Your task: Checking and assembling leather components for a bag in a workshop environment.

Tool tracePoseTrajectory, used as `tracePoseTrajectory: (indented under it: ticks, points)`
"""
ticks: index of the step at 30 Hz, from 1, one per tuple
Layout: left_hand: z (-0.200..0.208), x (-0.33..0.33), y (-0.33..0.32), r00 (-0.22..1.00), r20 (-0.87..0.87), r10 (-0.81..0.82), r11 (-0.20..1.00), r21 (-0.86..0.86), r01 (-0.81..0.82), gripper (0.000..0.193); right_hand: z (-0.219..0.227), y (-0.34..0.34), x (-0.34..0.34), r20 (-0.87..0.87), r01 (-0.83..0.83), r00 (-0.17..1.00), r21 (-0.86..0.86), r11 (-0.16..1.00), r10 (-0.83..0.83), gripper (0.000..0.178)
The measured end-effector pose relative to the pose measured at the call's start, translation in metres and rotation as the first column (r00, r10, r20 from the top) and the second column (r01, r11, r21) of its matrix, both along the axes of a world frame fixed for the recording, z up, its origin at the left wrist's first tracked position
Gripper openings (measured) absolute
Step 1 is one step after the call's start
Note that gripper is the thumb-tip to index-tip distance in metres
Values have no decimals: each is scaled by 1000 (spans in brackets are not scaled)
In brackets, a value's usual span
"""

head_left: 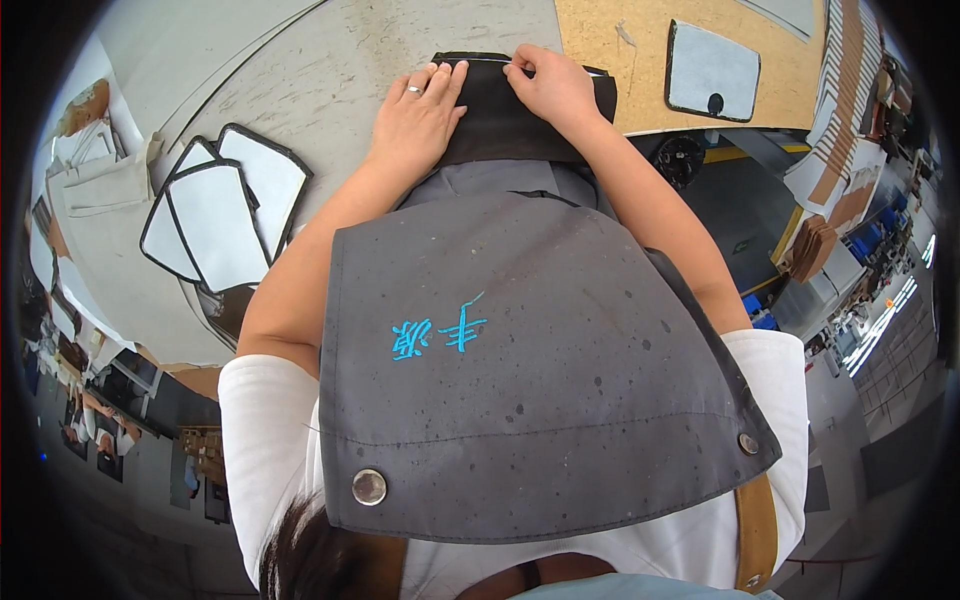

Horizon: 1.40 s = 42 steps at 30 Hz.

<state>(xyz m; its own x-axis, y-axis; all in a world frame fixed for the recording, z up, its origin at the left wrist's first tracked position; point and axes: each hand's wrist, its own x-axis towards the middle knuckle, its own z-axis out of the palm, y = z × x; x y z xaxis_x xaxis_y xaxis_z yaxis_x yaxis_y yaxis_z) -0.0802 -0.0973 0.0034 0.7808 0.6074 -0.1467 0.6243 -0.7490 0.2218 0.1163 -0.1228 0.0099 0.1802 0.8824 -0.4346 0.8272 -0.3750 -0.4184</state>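
A black sheet-like piece [492,125] lies at the table's near edge in front of me, with a thin whitish line along its far edge. My left hand [422,112] rests flat on its left part, fingers stretched toward that far edge; a ring is on one finger. At the middle of the far edge, my right hand [553,85] has its thumb and fingertips pinched together on the black piece's rim. The fingertips hide exactly what is between them. The piece's near side hangs over the grey apron [530,370] I wear.
Several white panels with black borders [220,225] overlap on the grey table [340,90] to the left. Another black-bordered white panel [700,70] lies on the tan board [600,30] at right. Brown and white strips [850,110] stand beyond; people work at far left.
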Motion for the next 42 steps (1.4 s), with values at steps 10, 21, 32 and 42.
tracePoseTrajectory:
  ticks: [10,21,32,42]
  points:
    - [7,12,2,972,138,-191,970,-125,209,47,-1,2,0,42,-25,999,22,999,25,19]
    - [8,17,5,976,59,-209,967,-139,215,47,4,-34,50,-13,-115,992,295,948,124,15]
    - [0,37,1,990,46,-134,991,32,132,49,-10,-30,40,-6,2,1000,390,921,0,12]
    - [1,41,-2,983,180,32,999,-41,-25,45,-10,-29,33,111,-82,993,394,916,41,9]
